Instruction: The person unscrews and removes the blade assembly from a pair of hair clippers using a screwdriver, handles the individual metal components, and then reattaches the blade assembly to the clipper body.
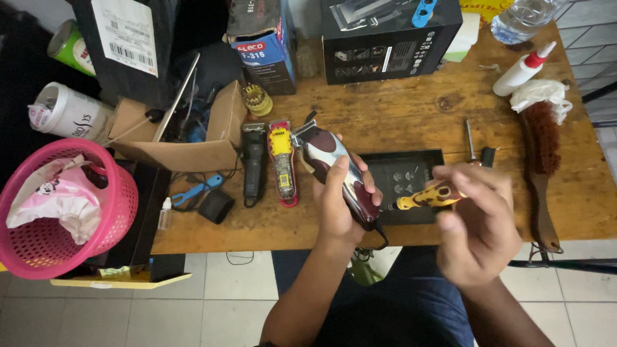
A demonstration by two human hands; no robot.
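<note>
My left hand (339,204) wraps around a maroon-and-chrome electric hair clipper (339,173), fingers curled over its body and thumb across the top, so the hand is closed on it. The clipper sits near the centre of the view, above the near edge of the worn wooden table (411,109), its blade end pointing toward 11 o'clock. My right hand (477,222), at 3 o'clock of the clipper, is closed around a small screwdriver with a yellow-and-brown handle (429,196); the fingers pinch the handle and the tip points toward 9 o'clock, meeting the clipper's lower side. I cannot tell whether the tip sits in a screw.

Behind both hands, at 12 o'clock of the screwdriver, lies a shallow black rectangular tray (405,173) with small parts in it. At 9 o'clock of the held clipper, two more clippers lie side by side on the table: one black (253,164), one yellow and red (283,162). At 9 o'clock of these stands an open cardboard box (186,151) of tools. A pink plastic mesh basket (61,212) hangs off the table at far 9 o'clock. At 3 o'clock lies a wooden-handled brush with reddish bristles (541,154), and at 1 o'clock a white squeeze bottle with a red nozzle (522,71).
</note>
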